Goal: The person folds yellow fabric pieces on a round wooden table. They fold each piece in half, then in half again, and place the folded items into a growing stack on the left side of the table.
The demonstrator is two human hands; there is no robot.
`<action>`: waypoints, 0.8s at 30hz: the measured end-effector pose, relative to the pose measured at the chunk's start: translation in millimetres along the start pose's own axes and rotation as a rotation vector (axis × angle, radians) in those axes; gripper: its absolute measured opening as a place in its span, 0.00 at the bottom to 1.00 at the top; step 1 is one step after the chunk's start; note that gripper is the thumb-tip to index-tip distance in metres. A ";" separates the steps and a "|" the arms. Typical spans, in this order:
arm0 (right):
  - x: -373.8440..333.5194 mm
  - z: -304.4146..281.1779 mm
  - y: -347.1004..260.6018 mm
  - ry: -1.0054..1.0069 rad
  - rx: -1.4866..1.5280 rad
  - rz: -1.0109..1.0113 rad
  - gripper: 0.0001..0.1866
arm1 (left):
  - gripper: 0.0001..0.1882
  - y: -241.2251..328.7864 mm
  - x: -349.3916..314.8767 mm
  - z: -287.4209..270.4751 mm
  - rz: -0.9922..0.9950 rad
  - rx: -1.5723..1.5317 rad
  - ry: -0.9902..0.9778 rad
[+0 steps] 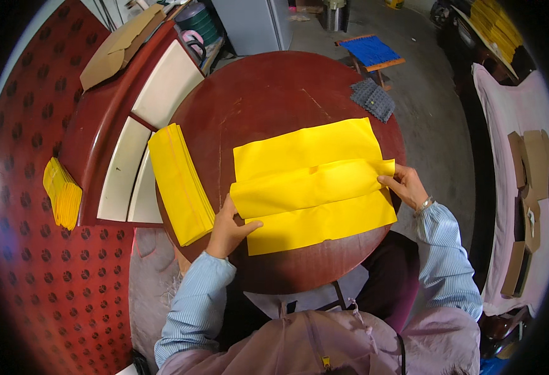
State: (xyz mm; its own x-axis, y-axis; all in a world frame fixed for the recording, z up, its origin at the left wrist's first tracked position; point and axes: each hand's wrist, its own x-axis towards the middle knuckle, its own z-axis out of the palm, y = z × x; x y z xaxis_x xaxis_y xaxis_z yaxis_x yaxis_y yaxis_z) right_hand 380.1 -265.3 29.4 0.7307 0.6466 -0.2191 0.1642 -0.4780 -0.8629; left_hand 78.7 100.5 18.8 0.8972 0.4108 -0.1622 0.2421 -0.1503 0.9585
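Observation:
A yellow sheet of cloth-like material (312, 178) lies across the round dark red table (287, 81), with a raised fold running along its middle from left to right. At the fold's right end, my right hand (407, 186) pinches the edge between thumb and fingers. My left hand (226, 230) is at the sheet's left edge. Its fingers touch the end of the fold and are partly hidden there, while the thumb stretches apart over the lower part. A stack of folded yellow sheets (181, 184) rests on the table just left of that hand.
A dark grey textured piece (373, 100) lies at the table's far right edge. Left stands a red bench with cream panels (124, 169), and by it a smaller yellow bundle (62, 194). A blue-topped folding stool (371, 53) is beyond the table; opened cardboard boxes (531, 206) lie right.

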 end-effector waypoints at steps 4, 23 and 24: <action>-5.1 -1.6 9.9 0.009 0.060 0.016 0.23 | 0.27 -15.1 5.0 7.0 0.197 0.219 0.136; -12.2 17.8 20.1 0.192 -0.162 -0.358 0.11 | 0.24 -17.2 -3.2 15.4 0.180 0.066 0.210; -12.7 19.0 22.3 0.191 -0.068 -0.296 0.11 | 0.26 -17.8 0.6 18.2 0.192 0.019 0.239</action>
State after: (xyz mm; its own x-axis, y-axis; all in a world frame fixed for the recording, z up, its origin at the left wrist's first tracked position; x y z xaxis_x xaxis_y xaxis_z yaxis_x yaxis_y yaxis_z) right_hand 361.9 -272.8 4.3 0.7545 0.6432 0.1301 0.4259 -0.3292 -0.8427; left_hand 81.6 87.0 -2.6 0.8154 0.5728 0.0836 0.0855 -0.2620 0.9613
